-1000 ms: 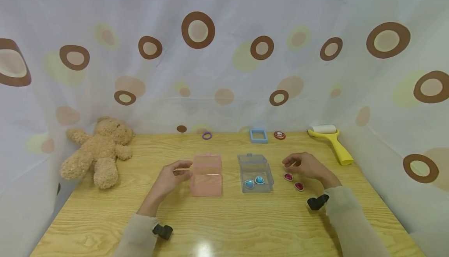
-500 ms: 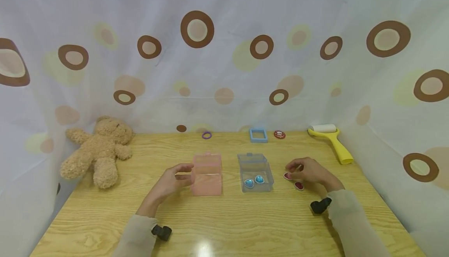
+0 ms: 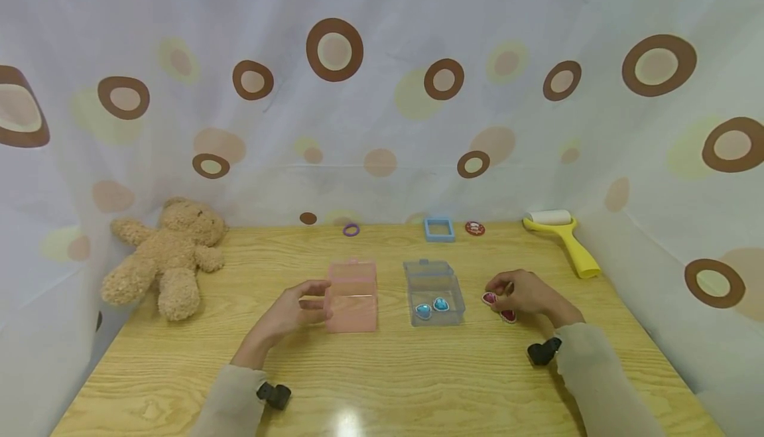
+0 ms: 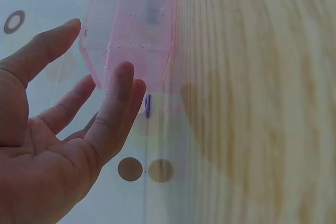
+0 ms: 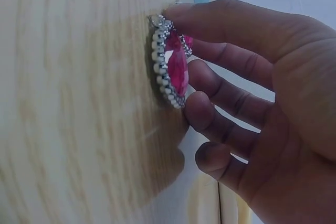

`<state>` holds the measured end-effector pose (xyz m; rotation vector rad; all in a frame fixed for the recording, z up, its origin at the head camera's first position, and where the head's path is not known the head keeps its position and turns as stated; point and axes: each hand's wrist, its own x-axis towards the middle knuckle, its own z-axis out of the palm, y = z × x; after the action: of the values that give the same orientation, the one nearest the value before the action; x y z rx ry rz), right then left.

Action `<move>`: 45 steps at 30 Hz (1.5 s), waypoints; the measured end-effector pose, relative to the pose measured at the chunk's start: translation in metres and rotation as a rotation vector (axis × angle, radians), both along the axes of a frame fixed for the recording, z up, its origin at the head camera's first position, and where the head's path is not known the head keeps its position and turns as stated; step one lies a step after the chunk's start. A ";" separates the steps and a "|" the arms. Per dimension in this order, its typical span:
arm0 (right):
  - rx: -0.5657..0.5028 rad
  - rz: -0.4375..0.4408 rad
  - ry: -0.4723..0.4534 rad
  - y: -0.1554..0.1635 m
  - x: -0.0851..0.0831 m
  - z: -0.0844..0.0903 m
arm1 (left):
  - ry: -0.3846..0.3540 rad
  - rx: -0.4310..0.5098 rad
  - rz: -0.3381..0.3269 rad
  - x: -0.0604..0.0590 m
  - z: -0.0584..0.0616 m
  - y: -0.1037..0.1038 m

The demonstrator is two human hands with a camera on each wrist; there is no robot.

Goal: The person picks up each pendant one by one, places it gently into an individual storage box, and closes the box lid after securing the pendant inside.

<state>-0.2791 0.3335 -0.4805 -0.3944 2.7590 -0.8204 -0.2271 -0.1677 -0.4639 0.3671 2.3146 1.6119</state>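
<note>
My left hand [image 3: 295, 308] holds its fingers apart at the left side of an open translucent pink box [image 3: 352, 314]; its fingertips overlap the box wall [image 4: 131, 30]. My right hand [image 3: 522, 292] pinches the farther of two red heart-shaped gems [image 3: 489, 298] between thumb and index finger, at table level. The nearer red gem [image 3: 508, 316], rimmed with pearly beads, lies under the hand, partly covered in the head view. Left of this hand stands an open translucent grey-blue box [image 3: 453, 317] with two blue gems [image 3: 441, 304] inside.
Along the back lie a purple ring [image 3: 351, 229], a light-blue square frame [image 3: 439, 230] and a red round badge [image 3: 475, 228]. A yellow-handled roller [image 3: 573, 245] is at the back right. A teddy bear [image 3: 173, 258] sits at the left. Patterned curtains enclose the wooden table [image 3: 382, 384].
My right hand has moved slightly right and down onto the farther red gem, its thumb and index finger closing around it. My left hand has shifted slightly toward the pink box.
</note>
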 end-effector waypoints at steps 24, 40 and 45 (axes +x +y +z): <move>-0.082 -0.019 0.016 -0.001 0.004 0.005 | -0.038 0.039 -0.026 0.002 0.002 -0.001; -0.134 0.041 0.108 -0.022 0.003 0.033 | -0.050 0.034 -0.038 0.001 0.002 0.000; -0.163 0.074 0.122 -0.035 -0.001 0.036 | -0.047 0.021 -0.039 0.000 0.003 0.000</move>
<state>-0.2798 0.2986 -0.4440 -0.5929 2.7770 -1.0382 -0.2270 -0.1679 -0.4611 0.3728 2.2445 1.6100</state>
